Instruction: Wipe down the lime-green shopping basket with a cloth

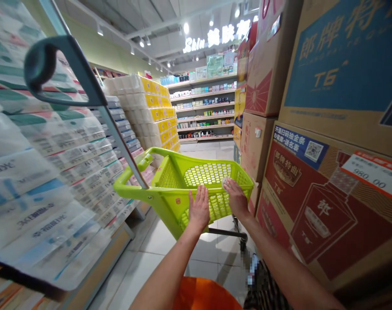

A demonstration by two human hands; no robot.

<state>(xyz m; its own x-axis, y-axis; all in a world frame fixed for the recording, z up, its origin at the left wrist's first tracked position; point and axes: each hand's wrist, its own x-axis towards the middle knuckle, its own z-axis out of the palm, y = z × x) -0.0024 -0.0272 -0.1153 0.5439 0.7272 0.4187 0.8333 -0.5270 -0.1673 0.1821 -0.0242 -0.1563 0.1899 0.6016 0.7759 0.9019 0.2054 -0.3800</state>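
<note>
A lime green plastic shopping basket cart (170, 189) stands in a shop aisle in front of me, its grey pull handle (70, 71) rising up to the left. My left hand (199, 209) lies flat against the basket's near wall, fingers stretched upward. My right hand (235, 197) rests on the basket's near rim, its fingers curled over a small pale thing that I cannot make out. The basket looks empty inside.
Stacked tissue packs (54, 172) fill the left shelf. Large cardboard boxes (328, 172) with red and blue prints tower on the right, one with a price tag (375, 174). Yellow packs (154, 114) and far shelves (205, 107) close the aisle. Tiled floor (157, 254) lies below.
</note>
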